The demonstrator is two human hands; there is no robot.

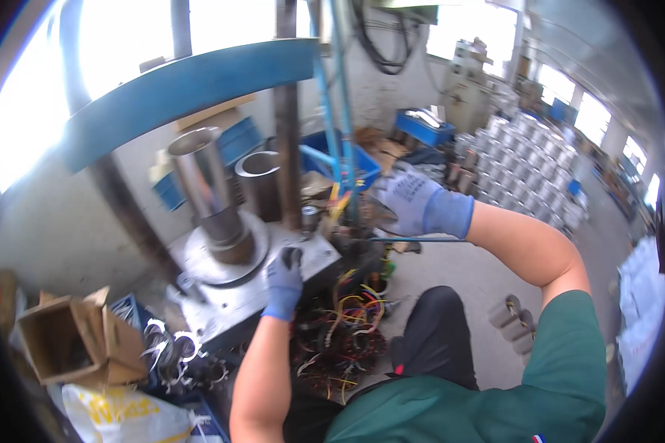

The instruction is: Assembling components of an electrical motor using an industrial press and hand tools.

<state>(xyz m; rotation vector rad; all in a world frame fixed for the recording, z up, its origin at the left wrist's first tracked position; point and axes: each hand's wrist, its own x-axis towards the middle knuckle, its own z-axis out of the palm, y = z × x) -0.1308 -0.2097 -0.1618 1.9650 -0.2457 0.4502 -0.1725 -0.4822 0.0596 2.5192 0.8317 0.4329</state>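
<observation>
My left hand (284, 279), in a blue-grey glove with dark fingertips, lies at the right edge of a pale metal press plate (207, 314). Its fingers point away from me, and I see nothing in them. Beside it, a shiny metal cylinder (203, 177) stands on a round metal base on the plate. My right hand (414, 205), gloved alike, is raised to the right of the press, near yellow-ended wires (338, 203) and blue upright pipes (345, 133). Motion blurs its bent fingers, so their grip is unclear. A thin blue rod (421, 239) runs below that hand.
A blue crossbeam (192, 92) spans dark press columns (288, 148). A wider metal tube (258, 184) stands behind the cylinder. Wired coils (355, 325) lie right of the plate. An open cardboard box (81, 340) is at lower left. Stacked metal cylinders (521, 166) fill the right background.
</observation>
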